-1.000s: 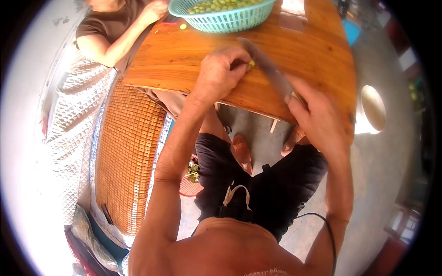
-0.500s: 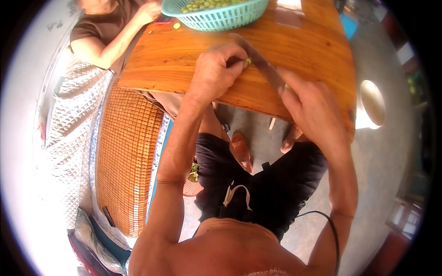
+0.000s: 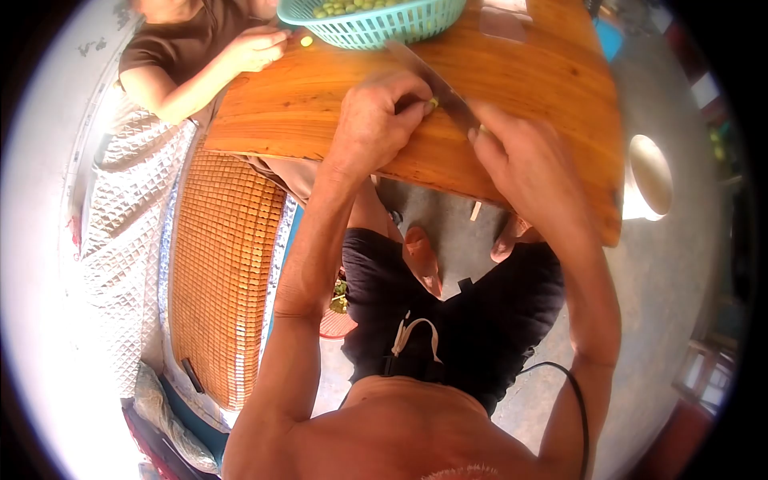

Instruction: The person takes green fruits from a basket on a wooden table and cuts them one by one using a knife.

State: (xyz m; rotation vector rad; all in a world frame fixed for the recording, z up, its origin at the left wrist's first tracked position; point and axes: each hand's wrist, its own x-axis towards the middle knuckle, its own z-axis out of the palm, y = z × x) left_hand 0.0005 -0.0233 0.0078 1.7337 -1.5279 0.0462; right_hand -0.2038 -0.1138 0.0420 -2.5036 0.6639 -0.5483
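Note:
Over the wooden table (image 3: 552, 96), my left hand (image 3: 382, 120) pinches a small green fruit (image 3: 434, 102) between thumb and fingertips. My right hand (image 3: 524, 156) is closed round the handle of a knife (image 3: 436, 80), whose blade slants up and to the left, close beside the fruit. Whether blade and fruit touch is unclear. Beyond the blade's tip stands a turquoise basket (image 3: 376, 28) holding many green fruits (image 3: 344, 7). One loose piece of fruit (image 3: 306, 41) lies on the table left of the basket.
Another person's hand (image 3: 260, 50) is at the table's left edge. A white bucket (image 3: 646, 178) stands on the floor to the right. A woven mat (image 3: 220, 272) covers a seat at the left. A red basket (image 3: 338, 322) sits beside my left leg.
My right hand and the knife have moved left and up, nearer the fruit in my left hand. The other person's hand has come down beside the loose piece.

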